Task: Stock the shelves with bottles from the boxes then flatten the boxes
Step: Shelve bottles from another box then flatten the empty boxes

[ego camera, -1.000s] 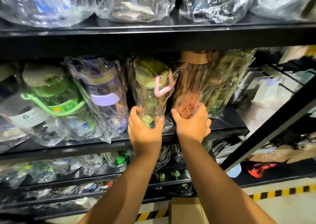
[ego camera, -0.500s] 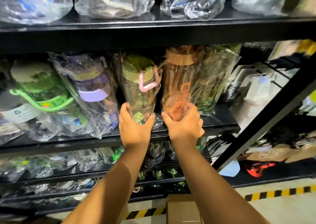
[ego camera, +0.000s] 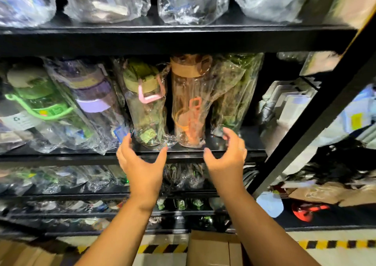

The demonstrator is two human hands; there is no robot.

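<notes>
Two plastic-wrapped bottles stand side by side on the black middle shelf (ego camera: 203, 154): a clear one with an olive lid and pink loop (ego camera: 145, 107), and an orange-tinted one (ego camera: 190, 107). My left hand (ego camera: 140, 162) hovers just below the olive-lidded bottle, fingers spread and holding nothing. To its right, my right hand (ego camera: 227, 156) hangs below the orange bottle, equally spread and empty. Both hands are in front of the shelf edge, apart from the bottles.
More wrapped bottles fill the shelf: a purple-banded one (ego camera: 91, 103) and a green-handled one (ego camera: 38, 103) at left, a green one (ego camera: 234, 95) at right. Bagged bottles lie on the shelves above and below. A cardboard box (ego camera: 213, 249) sits on the floor by hazard tape. A black diagonal brace (ego camera: 317, 119) runs at right.
Both hands gripped the bases of the two bottles before; now they have let go, pulled back a little and spread their fingers. The bottles stay upright on the shelf.
</notes>
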